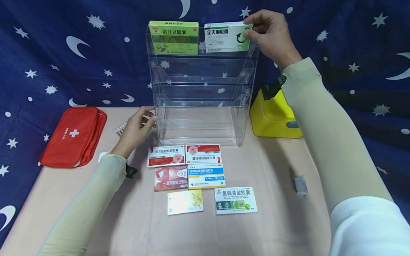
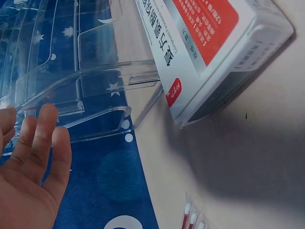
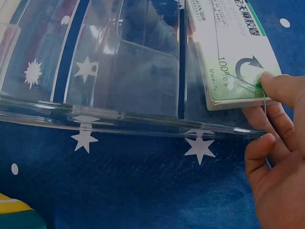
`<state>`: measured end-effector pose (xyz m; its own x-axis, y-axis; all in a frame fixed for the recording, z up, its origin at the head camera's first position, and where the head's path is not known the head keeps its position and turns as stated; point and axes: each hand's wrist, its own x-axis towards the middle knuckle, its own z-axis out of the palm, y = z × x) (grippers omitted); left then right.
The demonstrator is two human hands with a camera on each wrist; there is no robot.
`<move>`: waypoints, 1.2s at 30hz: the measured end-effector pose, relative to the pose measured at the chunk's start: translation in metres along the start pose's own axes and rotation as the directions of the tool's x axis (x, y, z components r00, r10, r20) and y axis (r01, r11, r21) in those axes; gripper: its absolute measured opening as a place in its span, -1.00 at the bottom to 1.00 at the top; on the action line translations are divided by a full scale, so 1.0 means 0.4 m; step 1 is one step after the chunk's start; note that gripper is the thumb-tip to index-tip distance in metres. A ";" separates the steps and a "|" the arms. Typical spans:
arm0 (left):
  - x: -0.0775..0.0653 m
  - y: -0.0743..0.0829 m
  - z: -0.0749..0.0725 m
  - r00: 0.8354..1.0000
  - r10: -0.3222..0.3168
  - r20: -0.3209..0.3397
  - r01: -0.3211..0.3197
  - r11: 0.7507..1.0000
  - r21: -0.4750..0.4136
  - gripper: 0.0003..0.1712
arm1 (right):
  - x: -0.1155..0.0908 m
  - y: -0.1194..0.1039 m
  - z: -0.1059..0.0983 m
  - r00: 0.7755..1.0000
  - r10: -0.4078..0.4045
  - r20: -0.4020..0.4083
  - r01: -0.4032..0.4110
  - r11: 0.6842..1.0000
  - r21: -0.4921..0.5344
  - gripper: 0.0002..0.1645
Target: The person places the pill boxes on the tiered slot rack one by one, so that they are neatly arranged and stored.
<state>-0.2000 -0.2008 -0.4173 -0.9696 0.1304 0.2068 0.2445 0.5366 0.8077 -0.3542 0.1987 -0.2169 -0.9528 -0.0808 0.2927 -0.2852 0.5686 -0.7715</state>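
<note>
A clear acrylic tiered rack [image 1: 205, 103] stands at the back of the table. In its top tier, at the right, is a white and green medicine box [image 1: 225, 40]. My right hand [image 1: 269, 33] pinches that box at its right end, thumb on the front, as the right wrist view also shows. A yellow-green medicine box [image 1: 174, 38] sits in the same tier on the left. Low down, my left hand [image 1: 136, 126] is at the rack's left side edge, its fingers loosely extended in the left wrist view.
Several medicine boxes lie before the rack, among them a red-and-white box [image 1: 166, 156], a blue-and-white box [image 1: 206, 176] and a green-and-white box [image 1: 235, 201]. A red first-aid pouch [image 1: 73, 137] lies left, a yellow case [image 1: 272, 117] right, near a small grey object [image 1: 300, 186].
</note>
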 end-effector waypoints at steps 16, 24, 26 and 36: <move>0.000 0.001 0.001 1.000 -0.010 0.002 0.010 1.000 0.000 -0.49 | -0.017 0.023 -0.015 0.992 -0.106 -0.065 0.094 0.983 -0.159 -0.70; 0.000 0.000 0.000 1.000 0.013 -0.002 -0.013 1.000 -0.015 -0.50 | -0.216 0.040 -0.014 0.918 -0.376 -0.128 0.358 0.922 -0.149 -0.73; -0.001 -0.001 -0.001 1.000 0.012 -0.004 -0.012 1.000 -0.013 -0.50 | -0.298 0.043 -0.001 0.939 -0.336 -0.076 0.331 0.941 -0.072 -0.72; -0.001 -0.008 0.008 1.000 0.011 -0.013 -0.011 1.000 -0.021 -0.48 | -0.650 0.300 0.049 0.924 0.102 0.368 -0.091 0.995 -0.048 -0.73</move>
<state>-0.2003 -0.2000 -0.4215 -0.9667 0.1260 0.2228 0.2556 0.5173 0.8167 -0.1425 0.2721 -0.3967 -0.9481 -0.3176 -0.0158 -0.1923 0.6123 -0.7669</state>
